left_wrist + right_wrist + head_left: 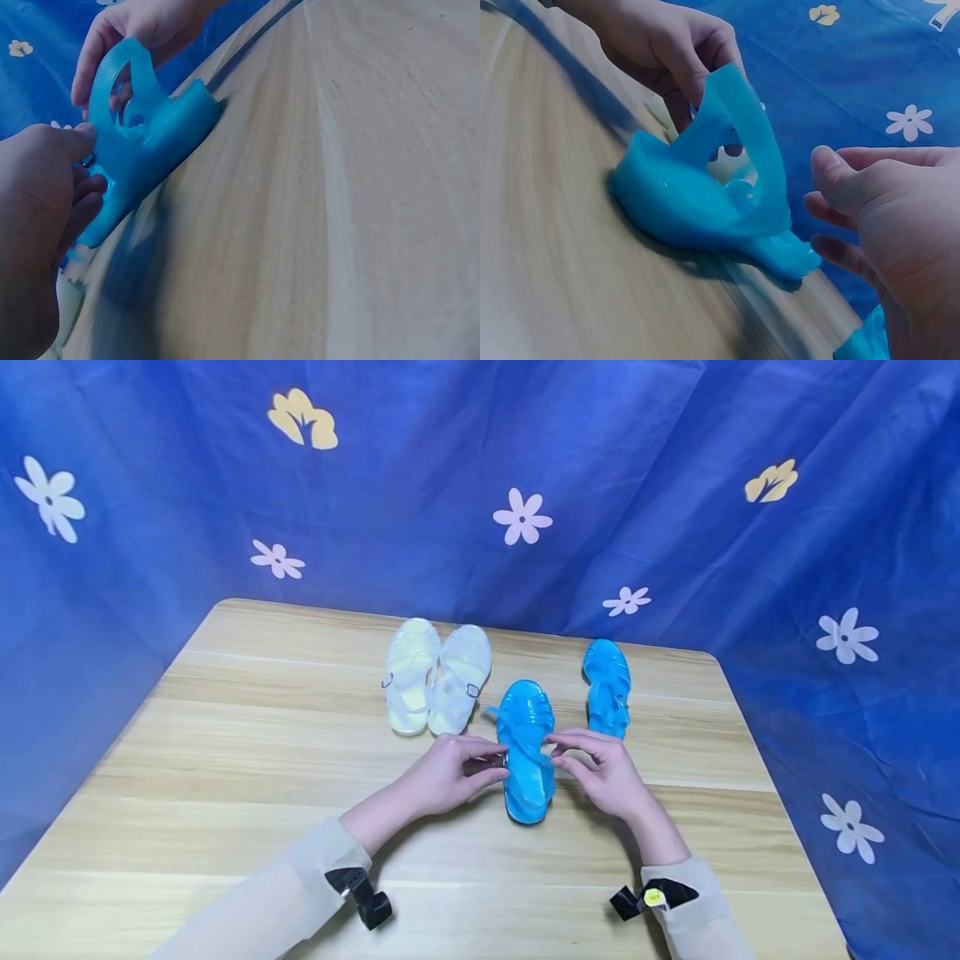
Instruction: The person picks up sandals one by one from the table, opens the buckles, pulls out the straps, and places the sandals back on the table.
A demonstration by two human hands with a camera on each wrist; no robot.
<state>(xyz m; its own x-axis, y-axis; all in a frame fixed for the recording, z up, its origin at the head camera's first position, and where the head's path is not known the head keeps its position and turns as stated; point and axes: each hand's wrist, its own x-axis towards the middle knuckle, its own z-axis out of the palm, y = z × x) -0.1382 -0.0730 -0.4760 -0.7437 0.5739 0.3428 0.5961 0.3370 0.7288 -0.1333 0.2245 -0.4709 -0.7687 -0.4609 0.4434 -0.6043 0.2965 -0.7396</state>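
Note:
A blue jelly sandal [525,793] lies on the table with its toe pointing away from me; its ankle strap [754,142] stands up in a loop. From the left, my left hand [457,772] pinches the strap near a small metal buckle [89,159], which its thumb and fingers partly cover. To the right of the sandal is my right hand [603,772], thumb and fingers loosely bent and apart. In the right wrist view a gap shows between those fingertips and the strap. Beyond the right hand lies a second blue sandal [607,681], its heel end close to that hand.
A pair of white sandals [411,681] with metal buckles lies side by side at the back, left of the blue ones. Everything rests on a wood-grain table [247,777]. A blue curtain [420,468] with flower prints hangs behind and along both sides.

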